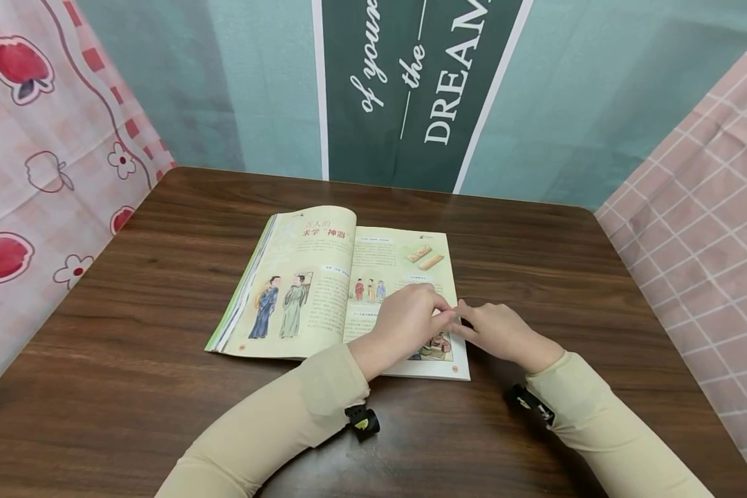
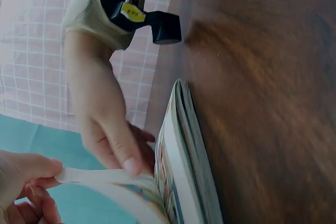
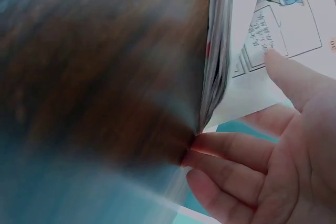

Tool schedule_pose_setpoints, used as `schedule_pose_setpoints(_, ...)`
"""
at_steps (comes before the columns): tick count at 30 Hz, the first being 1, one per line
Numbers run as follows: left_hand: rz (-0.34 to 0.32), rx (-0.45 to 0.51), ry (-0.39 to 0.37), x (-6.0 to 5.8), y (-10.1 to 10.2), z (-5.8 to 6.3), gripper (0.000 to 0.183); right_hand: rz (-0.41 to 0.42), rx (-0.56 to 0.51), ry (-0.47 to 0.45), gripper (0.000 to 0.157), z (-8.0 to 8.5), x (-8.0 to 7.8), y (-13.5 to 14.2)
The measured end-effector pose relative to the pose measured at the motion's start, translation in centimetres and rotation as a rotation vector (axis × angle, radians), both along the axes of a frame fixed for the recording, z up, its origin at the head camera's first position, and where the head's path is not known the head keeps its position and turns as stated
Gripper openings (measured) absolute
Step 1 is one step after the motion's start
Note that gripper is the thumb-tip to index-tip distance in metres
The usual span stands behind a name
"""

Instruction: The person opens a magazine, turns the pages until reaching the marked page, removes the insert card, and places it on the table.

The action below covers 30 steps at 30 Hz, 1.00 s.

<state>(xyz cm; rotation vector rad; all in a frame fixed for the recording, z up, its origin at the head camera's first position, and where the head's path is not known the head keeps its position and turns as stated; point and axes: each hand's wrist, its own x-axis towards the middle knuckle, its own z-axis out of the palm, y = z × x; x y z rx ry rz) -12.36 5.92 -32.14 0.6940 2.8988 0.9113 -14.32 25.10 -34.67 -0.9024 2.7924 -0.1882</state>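
A magazine [image 1: 324,297] lies spread on the brown table, its left page showing two robed figures. Over the right page reaches the left hand [image 1: 407,321]; in the left wrist view its thumb and fingers pinch the edge of a lifted page [image 2: 100,178]. At the magazine's right edge, the right hand [image 1: 504,332] meets the left fingertips. Its thumb [image 3: 289,74] lies on the page's printed face, with the index finger behind the sheet, pinching it. The other fingers [image 3: 231,174] are by the edge of the page stack [image 3: 216,72].
Each wrist wears a black camera mount [image 1: 362,422] over a beige sleeve [image 1: 274,415]. The wooden table [image 1: 131,387] extends around the magazine. Behind it hangs a teal curtain [image 1: 268,83] with a dark lettered panel; patterned cloths [image 1: 709,221] flank both sides.
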Motion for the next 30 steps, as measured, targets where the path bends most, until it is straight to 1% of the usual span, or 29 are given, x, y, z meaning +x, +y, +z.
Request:
schedule_pose_setpoints(6, 0.058, -0.063, 0.077, -0.3, -1.2, 0.1, 0.016, -0.062, 0.006, -0.073, 0.079, 0.0, 0.1, 0.3)
schedule_pose_setpoints(8, 0.078, -0.063, 0.079, -0.5, -1.7, 0.1, 0.016, -0.074, 0.015, -0.102, 0.087, 0.0, 0.1, 0.4)
schedule_pose_setpoints(10, 0.1, -0.068, 0.084, -0.6, -2.2, 0.2, 0.016, -0.075, 0.022, -0.119, 0.091, 0.1, 0.0, 0.5)
schedule_pose_setpoints(16, 0.143, -0.073, 0.13, -0.8, -3.8, 0.5, 0.015, -0.063, 0.004, -0.114, 0.098, -0.1, -0.1, 0.7)
schedule_pose_setpoints(21, 0.195, -0.065, 0.148, -1.0, -5.7, 0.7, 0.013, -0.054, -0.003, -0.114, 0.103, -0.2, 0.1, 0.8)
schedule_pose_setpoints(26, 0.249, -0.082, 0.129, -1.1, -8.4, 0.9, 0.012, -0.055, 0.012, -0.137, 0.1, 0.0, 0.2, 0.9)
schedule_pose_setpoints(30, 0.316, -0.102, 0.088, -0.8, -11.2, 1.1, 0.012, -0.037, 0.037, -0.16, 0.095, 0.1, 0.3, 0.9)
